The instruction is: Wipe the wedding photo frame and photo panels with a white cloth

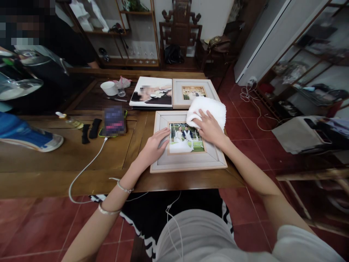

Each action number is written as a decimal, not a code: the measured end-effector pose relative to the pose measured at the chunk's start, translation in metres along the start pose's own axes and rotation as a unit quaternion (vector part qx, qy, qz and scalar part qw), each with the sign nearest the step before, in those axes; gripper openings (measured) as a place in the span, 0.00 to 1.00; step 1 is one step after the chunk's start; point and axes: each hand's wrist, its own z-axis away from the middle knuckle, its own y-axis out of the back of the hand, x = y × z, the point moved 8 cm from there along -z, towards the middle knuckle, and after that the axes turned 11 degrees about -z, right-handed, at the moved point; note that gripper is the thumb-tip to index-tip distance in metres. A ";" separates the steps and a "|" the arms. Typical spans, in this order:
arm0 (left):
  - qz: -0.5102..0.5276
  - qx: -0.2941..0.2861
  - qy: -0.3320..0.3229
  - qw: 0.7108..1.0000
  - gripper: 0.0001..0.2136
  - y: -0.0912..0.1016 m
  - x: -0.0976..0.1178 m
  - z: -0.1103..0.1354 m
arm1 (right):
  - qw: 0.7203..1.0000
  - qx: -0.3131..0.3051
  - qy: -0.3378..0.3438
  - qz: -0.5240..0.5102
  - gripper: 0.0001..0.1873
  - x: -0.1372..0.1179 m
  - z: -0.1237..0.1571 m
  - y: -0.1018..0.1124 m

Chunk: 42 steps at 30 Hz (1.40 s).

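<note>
A light-coloured picture frame (188,162) with a photo of two people in wedding clothes lies flat near the table's front edge. My left hand (156,145) rests on its left side, fingers stretched out and nothing held. Over the upper right corner of that frame, my right hand (209,127) presses on a folded white towel (208,105), gripping it with the fingers. The towel hides that corner and overlaps the lower edge of a second picture frame (177,89) behind. Left of the second frame lies a photo panel (165,98).
On the wooden table (109,178) to the left are a phone (113,122) on a white cable (87,165), a small bottle (71,120), a white cup (109,88) and a blue bag (24,131). Another person (68,40) is across the table at left.
</note>
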 end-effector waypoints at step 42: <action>0.017 0.002 -0.005 1.000 0.16 0.001 0.001 0.000 | 0.994 -0.021 -0.006 -0.110 0.22 0.000 -0.009 0.013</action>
